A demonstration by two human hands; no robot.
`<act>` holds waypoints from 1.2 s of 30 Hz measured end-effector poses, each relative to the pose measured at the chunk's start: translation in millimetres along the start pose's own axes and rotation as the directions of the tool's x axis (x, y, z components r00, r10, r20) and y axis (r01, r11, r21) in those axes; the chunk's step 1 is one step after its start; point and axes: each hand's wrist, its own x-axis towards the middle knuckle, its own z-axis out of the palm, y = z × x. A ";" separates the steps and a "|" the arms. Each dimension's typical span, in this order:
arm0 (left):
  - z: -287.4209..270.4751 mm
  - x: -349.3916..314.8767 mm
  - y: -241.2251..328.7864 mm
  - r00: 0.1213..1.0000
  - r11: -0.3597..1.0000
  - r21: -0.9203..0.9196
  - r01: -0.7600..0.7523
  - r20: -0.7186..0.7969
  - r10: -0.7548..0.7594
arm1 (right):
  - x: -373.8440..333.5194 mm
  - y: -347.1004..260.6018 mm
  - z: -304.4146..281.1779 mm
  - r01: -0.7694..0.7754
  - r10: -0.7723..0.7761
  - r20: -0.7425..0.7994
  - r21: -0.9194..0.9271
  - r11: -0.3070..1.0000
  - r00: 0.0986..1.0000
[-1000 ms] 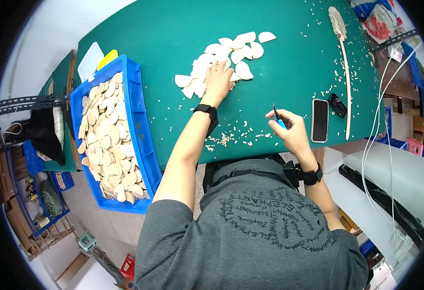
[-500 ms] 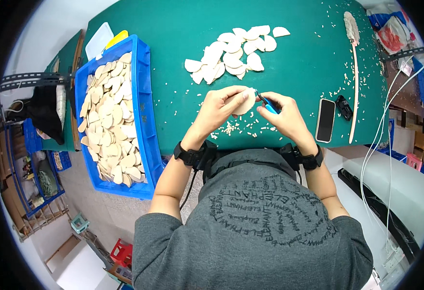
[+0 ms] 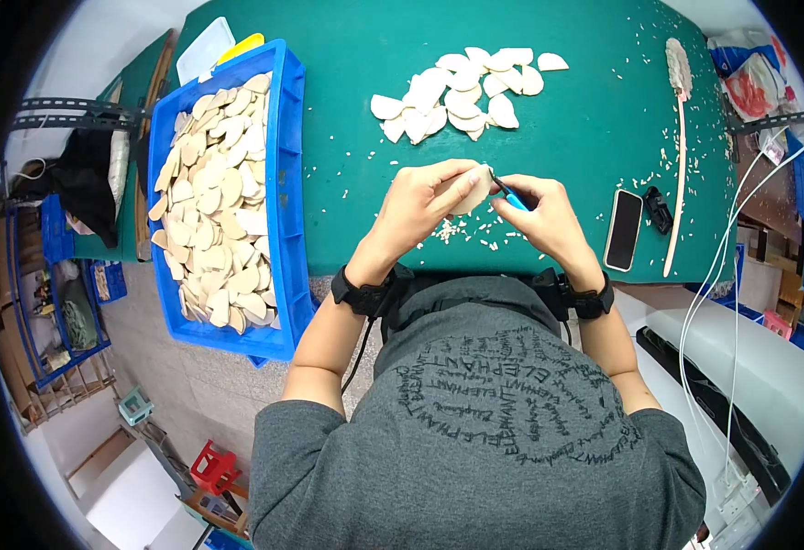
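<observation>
My left hand (image 3: 423,200) is closed on a flat cream half-round piece (image 3: 476,192), thumb on its face. It holds the piece tilted above the near part of the green table (image 3: 356,238). Closed around blue-handled nippers (image 3: 514,198), my right hand (image 3: 550,215) keeps their dark tips at the piece's right edge. Whether the jaws bite into it cannot be made out. Beyond my hands lies a loose pile of similar pieces (image 3: 462,98). Small cream scraps (image 3: 489,225) are scattered below the held piece.
A blue bin (image 3: 290,183) full of similar pieces (image 3: 209,206) stands at the left. On the right lie a phone (image 3: 623,230), a small black object (image 3: 658,211) and a long-handled brush (image 3: 677,156). White cables (image 3: 709,284) hang at the table's right end.
The held piece has turned more edge-on, with the nippers still at its right edge. The whole view has shifted slightly; bin and pile look otherwise the same.
</observation>
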 end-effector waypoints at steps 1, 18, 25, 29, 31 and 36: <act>-0.7 -1.0 0.5 1.000 1.000 0.000 -0.007 0.000 0.007 | -0.5 -0.8 0.7 -0.002 0.002 0.004 0.002 1.000 1.000; -3.3 -8.3 -3.5 0.999 0.997 0.058 -0.040 -0.030 0.042 | -2.4 4.8 9.5 0.005 -0.006 0.019 0.021 1.000 1.000; -35.1 -20.1 -13.1 0.975 0.991 -0.061 0.118 -0.184 -0.128 | 1.0 -12.0 2.4 -0.132 0.142 -0.036 0.207 0.969 0.989; -138.9 -42.9 -44.5 0.653 0.918 0.324 0.230 -0.751 0.102 | 2.5 1.1 -7.8 -0.136 0.152 -0.070 0.193 0.972 0.986; -154.0 -35.6 -47.4 0.532 0.694 0.642 0.326 -0.732 0.426 | 1.7 4.5 -10.8 -0.147 0.167 -0.083 0.209 0.967 0.982; -90.1 65.0 -74.9 0.787 0.549 0.836 0.015 -0.349 0.508 | -2.0 17.1 -18.0 -0.167 0.193 -0.107 0.209 0.963 0.975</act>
